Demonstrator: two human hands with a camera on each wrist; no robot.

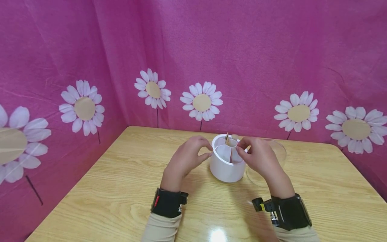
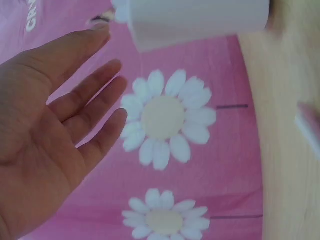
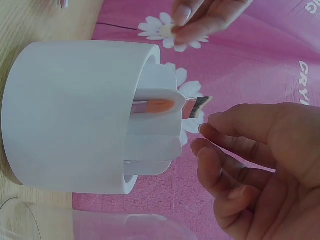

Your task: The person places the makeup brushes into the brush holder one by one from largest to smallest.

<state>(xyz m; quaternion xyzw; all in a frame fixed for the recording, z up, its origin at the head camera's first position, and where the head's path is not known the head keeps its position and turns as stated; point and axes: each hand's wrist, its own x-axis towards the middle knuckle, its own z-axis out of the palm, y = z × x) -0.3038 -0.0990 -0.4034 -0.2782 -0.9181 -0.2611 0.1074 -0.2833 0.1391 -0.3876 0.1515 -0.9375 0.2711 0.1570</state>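
Observation:
A round white organizer [image 1: 228,172] with inner dividers stands upright on the table. In the right wrist view, a brush with orange bristles [image 3: 161,105] sits in one of its compartments. A flat brush with dark bristles [image 3: 202,106] pokes out above the dividers. My left hand [image 1: 186,155] hovers at the organizer's left rim; the left wrist view shows its fingers loosely extended, holding nothing. At the opposite side, my right hand [image 1: 260,155] is over the rim. Its fingers, bent and relaxed, lie just beyond the dark brush tip with nothing between them.
A clear dome-like cover [image 1: 281,154] lies on the wooden table [image 1: 121,188] right of the organizer, partly behind my right hand. A pink cloth [image 1: 248,50] with white daisies hangs along the back and left. A small blurred pinkish-white thing [image 2: 309,127] shows at the left wrist view's edge.

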